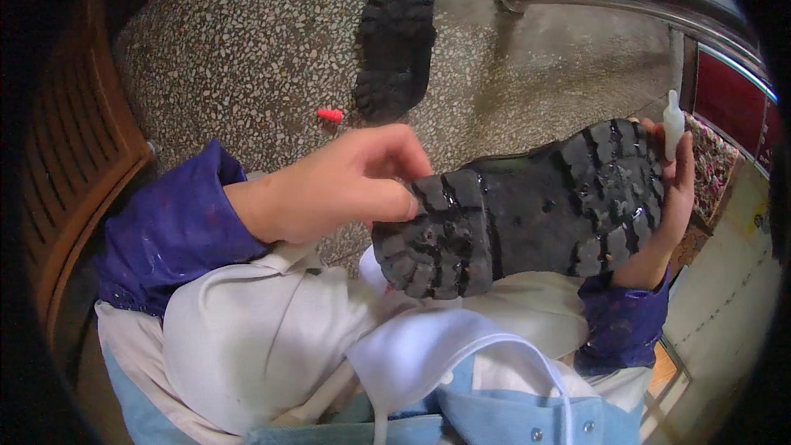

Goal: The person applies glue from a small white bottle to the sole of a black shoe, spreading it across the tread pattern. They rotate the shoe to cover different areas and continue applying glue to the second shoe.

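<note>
Grips a black treaded rubber shoe sole [527,210] by the heel with the left hand [350,177] and, alongside an already uncapped white plastic tube [674,133], by the toe with the right hand [681,189], seemingly partway along, with a similar black sole [397,49] untouched beyond the left hand.

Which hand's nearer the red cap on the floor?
Left. The left hand is just below the red cap in the picture, at the heel of the held sole. The right hand is far to its right, with the white bottle.
</note>
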Motion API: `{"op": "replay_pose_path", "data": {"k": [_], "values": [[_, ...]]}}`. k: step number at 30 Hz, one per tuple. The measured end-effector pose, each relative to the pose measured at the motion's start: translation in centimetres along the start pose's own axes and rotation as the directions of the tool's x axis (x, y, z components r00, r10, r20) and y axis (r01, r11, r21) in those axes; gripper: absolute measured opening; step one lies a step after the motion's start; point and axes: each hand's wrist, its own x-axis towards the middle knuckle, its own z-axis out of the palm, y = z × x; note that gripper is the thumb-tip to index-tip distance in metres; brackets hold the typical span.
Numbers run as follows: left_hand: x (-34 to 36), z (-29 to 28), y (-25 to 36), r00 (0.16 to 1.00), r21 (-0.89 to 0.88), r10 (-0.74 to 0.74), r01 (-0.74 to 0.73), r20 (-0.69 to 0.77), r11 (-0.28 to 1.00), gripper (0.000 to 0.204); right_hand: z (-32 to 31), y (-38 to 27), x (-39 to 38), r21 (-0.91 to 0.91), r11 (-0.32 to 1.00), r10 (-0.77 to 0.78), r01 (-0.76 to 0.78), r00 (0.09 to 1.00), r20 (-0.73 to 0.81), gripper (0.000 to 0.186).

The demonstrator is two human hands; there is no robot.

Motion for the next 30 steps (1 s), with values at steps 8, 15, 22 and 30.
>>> {"op": "replay_pose_path", "data": {"k": [8,15,22,30], "values": [[0.0,0.3,0.8,0.988,-0.012,-0.139,0.138,-0.062,0.99,0.03,1.3,1.0,-0.2,0.028,0.997,-0.066,0.068,0.995,-0.078,0.041],[0.2,0.1,-0.3,0.997,-0.019,-0.068,0.067,-0.028,0.998,0.031,1.6,1.2,0.1,0.047,0.999,-0.004,0.005,1.0,-0.027,0.043],[0.2,0.0,-0.3,0.999,0.007,-0.049,0.05,-0.006,0.999,0.03,0.9,1.0,0.2,-0.043,0.999,-0.036,0.031,0.994,-0.102,0.043],[0.0,0.1,0.0,0.998,0.002,-0.057,0.057,-0.031,0.998,0.027,0.4,1.0,0.2,-0.009,0.999,-0.03,0.031,0.993,0.118,0.042]]}}
